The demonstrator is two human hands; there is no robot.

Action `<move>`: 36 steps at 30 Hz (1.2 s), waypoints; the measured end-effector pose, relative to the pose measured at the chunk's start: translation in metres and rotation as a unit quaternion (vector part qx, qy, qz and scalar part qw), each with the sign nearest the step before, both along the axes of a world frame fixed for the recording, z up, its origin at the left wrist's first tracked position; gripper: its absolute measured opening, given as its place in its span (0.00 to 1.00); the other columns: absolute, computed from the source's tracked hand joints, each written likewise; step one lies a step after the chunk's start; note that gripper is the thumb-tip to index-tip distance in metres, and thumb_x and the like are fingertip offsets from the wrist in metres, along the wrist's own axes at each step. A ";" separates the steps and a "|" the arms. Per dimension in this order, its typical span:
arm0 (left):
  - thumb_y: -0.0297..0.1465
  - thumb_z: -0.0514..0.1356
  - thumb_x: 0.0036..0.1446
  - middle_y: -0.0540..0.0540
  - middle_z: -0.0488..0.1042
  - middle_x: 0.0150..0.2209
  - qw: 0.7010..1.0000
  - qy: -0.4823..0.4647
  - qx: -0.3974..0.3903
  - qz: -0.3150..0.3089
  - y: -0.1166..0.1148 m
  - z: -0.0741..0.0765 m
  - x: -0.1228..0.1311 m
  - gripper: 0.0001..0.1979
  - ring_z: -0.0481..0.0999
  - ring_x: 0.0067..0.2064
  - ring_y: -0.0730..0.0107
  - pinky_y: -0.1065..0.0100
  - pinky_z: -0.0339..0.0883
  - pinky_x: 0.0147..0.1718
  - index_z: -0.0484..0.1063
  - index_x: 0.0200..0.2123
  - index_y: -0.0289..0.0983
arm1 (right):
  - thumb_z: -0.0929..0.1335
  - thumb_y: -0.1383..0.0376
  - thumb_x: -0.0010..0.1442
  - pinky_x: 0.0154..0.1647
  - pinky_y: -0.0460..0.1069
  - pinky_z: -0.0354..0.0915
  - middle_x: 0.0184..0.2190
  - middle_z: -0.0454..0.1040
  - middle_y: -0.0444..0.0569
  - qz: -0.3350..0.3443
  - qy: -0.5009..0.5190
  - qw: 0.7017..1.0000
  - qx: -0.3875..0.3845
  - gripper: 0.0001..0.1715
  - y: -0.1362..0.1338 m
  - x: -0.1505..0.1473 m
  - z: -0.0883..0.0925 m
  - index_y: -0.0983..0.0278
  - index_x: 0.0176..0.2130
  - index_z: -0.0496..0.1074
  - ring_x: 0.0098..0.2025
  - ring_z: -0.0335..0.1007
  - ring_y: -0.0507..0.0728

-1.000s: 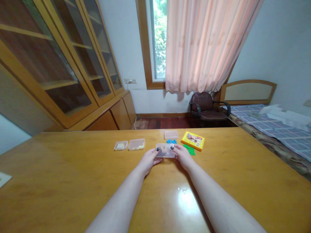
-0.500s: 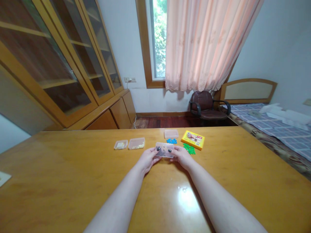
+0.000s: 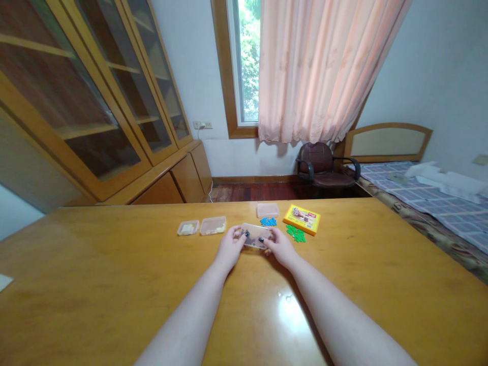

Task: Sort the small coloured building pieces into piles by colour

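Note:
A clear plastic box [image 3: 253,238] with small dark pieces inside is held up between both hands over the table [image 3: 152,274]. My left hand [image 3: 230,250] grips its left end, thumb on the near face. My right hand [image 3: 280,245] grips the right end the same way, with its fingers partly hidden behind the box. Just beyond the box lies a small pile of blue pieces [image 3: 268,222]. A pile of green pieces [image 3: 296,234] lies to the right of my right hand.
A yellow box [image 3: 302,219] with a printed picture lies at the right. An open clear box [image 3: 268,210] stands behind the blue pile. At left are two clear containers, a small one [image 3: 188,227] and a larger one [image 3: 213,226], both with pale pieces. A chair [image 3: 322,165] stands beyond the table.
Both hands have tilted the clear box slightly, its right end now a little lower. My right thumb has shifted left across its face. The things on the table have stayed put.

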State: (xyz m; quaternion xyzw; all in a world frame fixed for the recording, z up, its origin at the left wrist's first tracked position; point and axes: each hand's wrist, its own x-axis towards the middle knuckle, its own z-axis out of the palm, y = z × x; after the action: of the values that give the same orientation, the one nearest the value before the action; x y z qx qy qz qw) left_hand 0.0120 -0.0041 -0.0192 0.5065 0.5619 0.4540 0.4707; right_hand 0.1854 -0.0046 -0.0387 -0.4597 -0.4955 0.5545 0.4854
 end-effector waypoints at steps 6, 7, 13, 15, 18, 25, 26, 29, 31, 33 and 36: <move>0.31 0.55 0.56 0.40 0.75 0.43 0.932 0.351 0.088 0.022 -0.001 0.004 -0.013 0.20 0.74 0.44 0.60 0.59 0.67 0.45 0.65 0.52 0.34 | 0.69 0.62 0.50 0.18 0.44 0.63 0.32 0.73 0.46 0.000 -0.073 0.997 0.036 0.31 0.001 0.002 -0.008 0.65 0.53 0.63 0.21 0.64 0.49; 0.31 0.55 0.56 0.39 0.74 0.46 0.919 0.378 0.113 0.013 -0.002 0.006 -0.013 0.21 0.73 0.48 0.59 0.58 0.66 0.48 0.64 0.53 0.34 | 0.69 0.63 0.50 0.18 0.44 0.63 0.32 0.73 0.46 0.005 -0.084 0.996 0.040 0.31 0.002 0.002 -0.009 0.65 0.53 0.63 0.20 0.64 0.49; 0.38 0.59 0.53 0.43 0.52 0.66 0.800 0.519 0.214 -0.211 -0.022 0.016 0.004 0.33 0.50 0.66 0.52 0.47 0.43 0.62 0.54 0.62 0.43 | 0.69 0.62 0.51 0.21 0.46 0.64 0.32 0.76 0.48 -0.005 -0.105 0.993 0.054 0.31 0.004 0.003 -0.015 0.64 0.55 0.64 0.24 0.68 0.52; 0.40 0.60 0.52 0.42 0.45 0.68 0.781 0.553 0.168 -0.236 -0.027 0.014 0.010 0.40 0.42 0.67 0.49 0.42 0.38 0.62 0.47 0.65 0.41 | 0.68 0.61 0.52 0.24 0.48 0.67 0.34 0.77 0.50 -0.021 -0.107 0.993 0.054 0.26 0.005 0.004 -0.014 0.64 0.51 0.68 0.28 0.71 0.55; 0.42 0.58 0.54 0.41 0.41 0.68 0.767 0.581 0.125 -0.240 -0.027 0.008 0.012 0.42 0.38 0.68 0.50 0.41 0.36 0.62 0.42 0.66 0.39 | 0.68 0.60 0.53 0.34 0.52 0.70 0.37 0.78 0.53 -0.062 -0.143 0.986 0.066 0.18 0.006 0.007 -0.012 0.65 0.43 0.73 0.35 0.74 0.59; 0.42 0.56 0.56 0.38 0.44 0.67 0.766 0.616 0.114 -0.142 -0.015 0.007 0.004 0.37 0.42 0.68 0.50 0.44 0.38 0.63 0.48 0.65 0.36 | 0.65 0.56 0.54 0.35 0.52 0.69 0.31 0.76 0.50 -0.098 -0.156 0.980 0.074 0.20 0.008 0.011 -0.009 0.65 0.43 0.72 0.29 0.73 0.56; 0.41 0.56 0.56 0.37 0.45 0.67 0.766 0.620 0.117 -0.124 -0.015 0.009 0.003 0.36 0.44 0.67 0.50 0.45 0.39 0.63 0.51 0.64 0.35 | 0.65 0.55 0.54 0.34 0.52 0.69 0.31 0.76 0.49 -0.093 -0.153 0.981 0.075 0.21 0.008 0.011 -0.008 0.65 0.43 0.72 0.28 0.72 0.55; 0.40 0.55 0.57 0.39 0.56 0.64 0.769 0.615 0.118 -0.127 -0.016 0.015 0.001 0.29 0.54 0.65 0.54 0.49 0.44 0.63 0.58 0.61 0.36 | 0.66 0.55 0.54 0.33 0.51 0.68 0.30 0.76 0.48 -0.088 -0.153 0.982 0.071 0.21 0.007 0.010 -0.007 0.65 0.43 0.71 0.26 0.72 0.54; 0.40 0.54 0.58 0.40 0.60 0.62 0.771 0.611 0.105 -0.144 -0.016 0.016 0.000 0.28 0.57 0.64 0.56 0.48 0.44 0.62 0.59 0.60 0.38 | 0.65 0.55 0.54 0.32 0.50 0.68 0.30 0.76 0.48 -0.089 -0.147 0.983 0.068 0.20 0.007 0.010 -0.008 0.65 0.43 0.72 0.26 0.71 0.54; 0.41 0.53 0.58 0.40 0.56 0.64 0.770 0.617 0.092 -0.134 -0.013 0.012 -0.001 0.30 0.54 0.65 0.55 0.44 0.42 0.62 0.55 0.62 0.37 | 0.65 0.55 0.54 0.31 0.50 0.68 0.31 0.76 0.49 -0.091 -0.132 0.985 0.064 0.20 0.008 0.009 -0.010 0.65 0.42 0.72 0.25 0.71 0.54; 0.43 0.50 0.59 0.38 0.50 0.66 0.764 0.633 0.078 -0.103 -0.002 0.004 -0.001 0.32 0.50 0.66 0.54 0.41 0.38 0.61 0.51 0.64 0.36 | 0.65 0.56 0.53 0.29 0.50 0.67 0.29 0.76 0.49 -0.094 -0.108 0.988 0.056 0.20 0.011 0.008 -0.014 0.65 0.41 0.72 0.25 0.70 0.54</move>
State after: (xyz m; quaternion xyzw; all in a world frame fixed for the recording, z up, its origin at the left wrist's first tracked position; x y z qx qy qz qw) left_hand 0.0114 -0.0057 -0.0150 0.7685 0.6394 0.0218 0.0108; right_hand 0.1936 0.0059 -0.0528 -0.5332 -0.5298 0.4255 0.5039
